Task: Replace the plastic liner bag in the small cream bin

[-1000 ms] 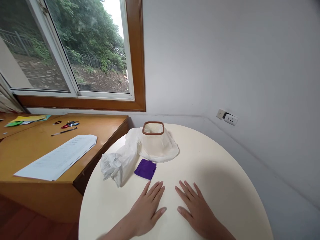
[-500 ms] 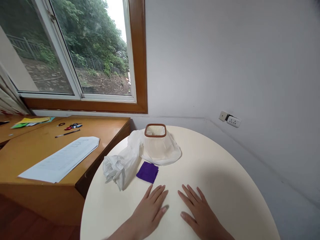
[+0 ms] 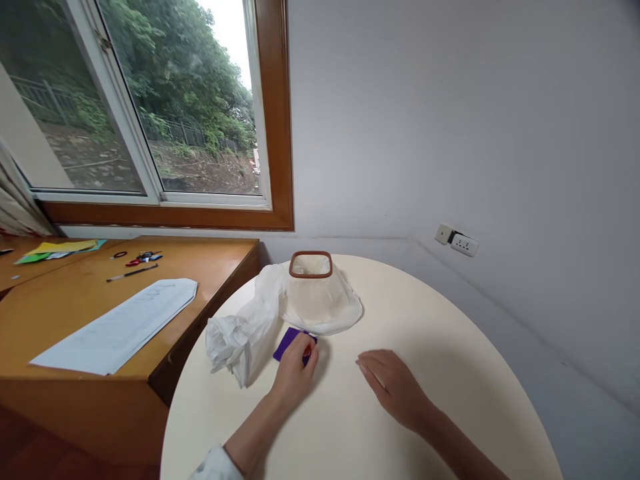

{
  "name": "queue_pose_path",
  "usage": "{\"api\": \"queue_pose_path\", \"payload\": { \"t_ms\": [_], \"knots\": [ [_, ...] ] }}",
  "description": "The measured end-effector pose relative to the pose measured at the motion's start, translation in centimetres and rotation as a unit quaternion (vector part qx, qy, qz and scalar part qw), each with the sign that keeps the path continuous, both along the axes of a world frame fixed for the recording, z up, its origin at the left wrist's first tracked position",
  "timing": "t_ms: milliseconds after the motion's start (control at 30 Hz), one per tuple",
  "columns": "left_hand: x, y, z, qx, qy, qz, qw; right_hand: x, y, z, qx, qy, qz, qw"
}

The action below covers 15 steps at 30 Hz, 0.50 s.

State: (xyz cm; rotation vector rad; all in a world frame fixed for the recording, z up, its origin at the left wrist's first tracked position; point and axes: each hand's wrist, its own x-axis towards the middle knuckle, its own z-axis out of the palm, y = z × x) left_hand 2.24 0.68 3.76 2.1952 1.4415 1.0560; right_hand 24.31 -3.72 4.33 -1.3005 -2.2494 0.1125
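A folded purple cloth (image 3: 284, 343) lies on the white round table near a small bin. My left hand (image 3: 296, 365) is over its right side with fingers curled down and the thumb on the right, pinching at the cloth; the fingertips are partly hidden. To the right, my right hand (image 3: 393, 383) hovers above the tabletop with fingers stretched out and slightly bent, holding nothing. Behind the cloth stands the pale bin (image 3: 314, 293) with a brown rim, lined with a white plastic bag. The bag's bunched end (image 3: 231, 341) spills onto the table left of the cloth.
A wooden desk (image 3: 220, 267) adjoins the table on the left, bearing white paper sheets (image 3: 125, 327), a pen (image 3: 133, 273), keys (image 3: 145, 257) and coloured papers (image 3: 63, 247). Beyond the table is a pale wall (image 3: 400, 133) with a socket (image 3: 464, 244). A window fills the upper left.
Both hands were spread flat near the table's front. My left hand has moved forward onto the purple cloth and curled its fingers. My right hand has lifted and turned inward.
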Motion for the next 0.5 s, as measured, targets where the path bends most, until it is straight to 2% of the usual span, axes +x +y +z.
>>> {"api": "queue_pose_path", "payload": {
  "t_ms": [167,300,400,500],
  "knots": [
    [-0.5,0.0,-1.2,-0.020,0.015,-0.068,0.997,-2.3,5.4,4.0,0.052,0.026,0.003,0.998],
    [-1.1,0.7,-2.2,-0.025,0.024,-0.045,0.998,-5.1,10.3,6.5,0.090,0.021,0.010,0.996],
    [-1.5,1.4,-2.8,-0.026,0.023,-0.025,0.999,-7.1,13.6,7.3,0.108,-0.021,0.009,0.994],
    [-1.7,1.6,-3.1,-0.037,0.017,-0.014,0.999,-8.6,15.9,7.2,0.104,-0.037,0.008,0.994]
  ]
}}
